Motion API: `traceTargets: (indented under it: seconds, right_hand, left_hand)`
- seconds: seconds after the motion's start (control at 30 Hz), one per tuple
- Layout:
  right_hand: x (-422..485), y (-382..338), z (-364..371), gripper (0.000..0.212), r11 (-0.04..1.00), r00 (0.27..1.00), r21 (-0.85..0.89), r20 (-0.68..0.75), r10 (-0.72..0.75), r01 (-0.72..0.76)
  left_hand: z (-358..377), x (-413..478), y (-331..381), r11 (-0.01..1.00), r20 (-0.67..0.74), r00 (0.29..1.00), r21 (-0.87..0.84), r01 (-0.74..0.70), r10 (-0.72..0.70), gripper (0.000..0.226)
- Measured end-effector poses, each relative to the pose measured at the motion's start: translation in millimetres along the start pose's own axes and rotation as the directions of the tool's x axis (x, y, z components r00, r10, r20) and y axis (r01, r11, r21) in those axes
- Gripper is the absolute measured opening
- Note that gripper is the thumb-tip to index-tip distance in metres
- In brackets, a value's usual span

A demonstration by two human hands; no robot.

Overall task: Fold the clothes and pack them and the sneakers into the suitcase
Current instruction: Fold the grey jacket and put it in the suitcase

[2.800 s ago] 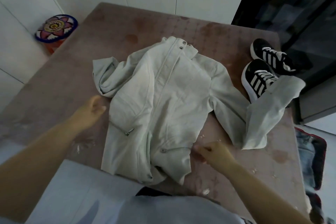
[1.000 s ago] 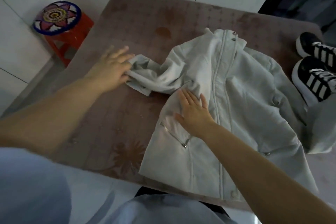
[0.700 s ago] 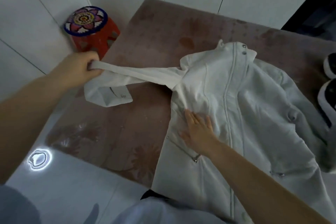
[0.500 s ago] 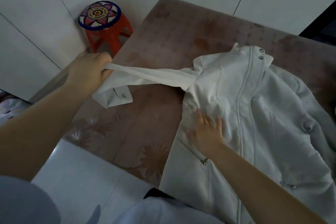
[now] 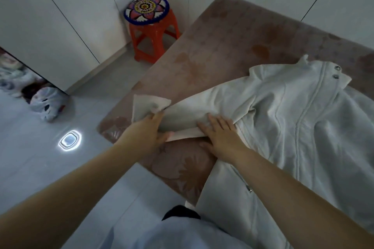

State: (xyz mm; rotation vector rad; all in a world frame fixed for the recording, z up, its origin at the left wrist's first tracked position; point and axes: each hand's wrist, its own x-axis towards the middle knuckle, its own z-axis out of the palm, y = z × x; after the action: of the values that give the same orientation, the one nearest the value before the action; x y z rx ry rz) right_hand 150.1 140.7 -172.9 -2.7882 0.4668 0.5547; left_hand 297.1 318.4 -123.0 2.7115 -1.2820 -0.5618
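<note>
A pale grey zip jacket (image 5: pixel 299 127) lies face up on the brown patterned table (image 5: pixel 222 46). Its left sleeve (image 5: pixel 182 115) stretches out flat toward the table's left edge, with the cuff folded up. My left hand (image 5: pixel 150 131) rests on the sleeve near the cuff, fingers straight, thumb at the sleeve's lower edge. My right hand (image 5: pixel 218 133) presses flat on the sleeve near the armpit, fingers spread. The sneakers and the suitcase are out of view.
An orange plastic stool (image 5: pixel 150 26) with a colourful crocheted cover stands by the white cabinets, left of the table. A bundle of cloth (image 5: pixel 47 103) lies on the tiled floor at far left. A lamp's reflection (image 5: pixel 69 140) shines on the floor.
My left hand pulled the bunched sleeve out to the left, then laid it flat on the table. My right hand slid from the jacket's chest onto the sleeve. The view swung left, losing the sneakers.
</note>
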Motion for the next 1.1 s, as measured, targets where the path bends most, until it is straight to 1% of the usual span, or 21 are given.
traceTargets:
  seconds: [0.03,0.1,0.17,0.2,0.23,0.27,0.33,0.4,0.43,0.5,0.57,0.63,0.67,0.77,0.83,0.9,0.93,0.97,1.03,1.07,1.1]
  right_hand:
    - [-2,-1,1,0.059,1.0,1.0,-0.001,-0.017,0.006,-0.006]
    - [-3,-3,2,0.051,1.0,0.998,0.01,-0.05,0.024,-0.024]
    - [-6,-6,4,0.049,0.999,0.998,0.008,-0.054,0.034,-0.034]
    - [-9,-7,4,0.051,0.999,0.999,0.008,-0.039,0.037,-0.037]
    - [-12,-8,5,0.054,0.999,0.999,0.002,-0.017,0.038,-0.038]
    - [-15,-9,5,0.058,0.999,0.999,-0.008,0.006,0.039,-0.038]
    - [-21,-13,8,0.063,0.999,0.999,-0.021,0.028,0.036,-0.035]
    - [-27,-18,12,0.065,0.999,0.999,-0.042,0.037,0.023,-0.021]
    - [-30,-21,15,0.066,0.998,0.999,-0.054,0.042,0.016,-0.013]
    - [-36,-28,19,0.067,0.998,0.998,-0.067,0.055,0.015,-0.012]
    - [-38,-36,19,0.067,0.998,0.997,-0.069,0.072,0.015,-0.01]
    - [-38,-46,16,0.068,0.999,0.997,-0.034,0.072,-0.006,0.008]
    - [-38,-52,13,0.068,1.0,0.997,-0.005,0.066,-0.027,0.027]
    - [-39,-77,0,0.075,0.989,0.992,0.089,0.022,-0.123,0.121]
    - [-39,-97,-10,0.089,0.955,0.976,0.2,-0.05,-0.212,0.218]
    - [-42,-120,-23,0.107,0.875,0.95,0.372,-0.159,-0.268,0.309]
    - [-46,-129,-31,0.112,0.811,0.939,0.477,-0.225,-0.26,0.339]
    - [-52,-136,-40,0.109,0.723,0.927,0.588,-0.304,-0.218,0.363]
    - [-67,-129,-61,0.085,0.519,0.89,0.759,-0.456,-0.009,0.394]
    - [-76,-116,-71,0.071,0.462,0.85,0.788,-0.512,0.123,0.408]
    - [-85,-98,-82,0.054,0.441,0.796,0.794,-0.555,0.242,0.419]
  left_hand:
    - [-9,2,-4,0.995,-0.128,0.991,-0.095,0.025,-0.037,0.059]
    - [-25,8,-10,0.981,-0.304,0.946,-0.185,0.062,-0.117,0.052]
    - [-37,14,-15,0.985,-0.39,0.911,-0.155,0.081,-0.136,0.052]
    - [-39,18,-18,0.986,-0.394,0.905,-0.111,0.126,-0.159,0.055]
    - [-36,22,-25,0.976,-0.362,0.906,-0.091,0.199,-0.219,0.06]
    - [-33,26,-32,0.948,-0.284,0.904,-0.111,0.299,-0.319,0.068]
    - [-26,29,-47,0.846,-0.038,0.857,-0.193,0.498,-0.513,0.087]
    - [-20,24,-60,0.789,0.193,0.821,-0.229,0.57,-0.537,0.101]
    - [-18,19,-64,0.782,0.241,0.82,-0.254,0.569,-0.519,0.103]
    - [-11,11,-69,0.75,0.214,0.816,-0.321,0.578,-0.537,0.096]
    - [-8,2,-70,0.675,0.126,0.789,-0.449,0.586,-0.601,0.068]
    - [-8,-10,-69,0.562,0.058,0.753,-0.629,0.537,-0.655,0.042]
    - [-9,-17,-68,0.523,0.05,0.748,-0.685,0.508,-0.662,0.036]
    - [-15,-39,-60,0.457,0.071,0.737,-0.744,0.488,-0.672,0.039]
    - [-27,-51,-44,0.416,0.062,0.751,-0.801,0.43,-0.658,0.039]
    - [-43,-58,-14,0.43,0.0,0.795,-0.841,0.328,-0.606,0.033]
    - [-51,-62,5,0.475,-0.061,0.825,-0.84,0.262,-0.561,0.029]
    - [-60,-66,25,0.529,-0.131,0.851,-0.827,0.188,-0.508,0.025]
    - [-78,-70,66,0.597,-0.268,0.886,-0.802,0.012,-0.378,0.021]
    - [-85,-70,84,0.566,-0.307,0.905,-0.819,-0.094,-0.296,0.023]
    - [-93,-69,100,0.494,-0.326,0.922,-0.849,-0.187,-0.211,0.025]
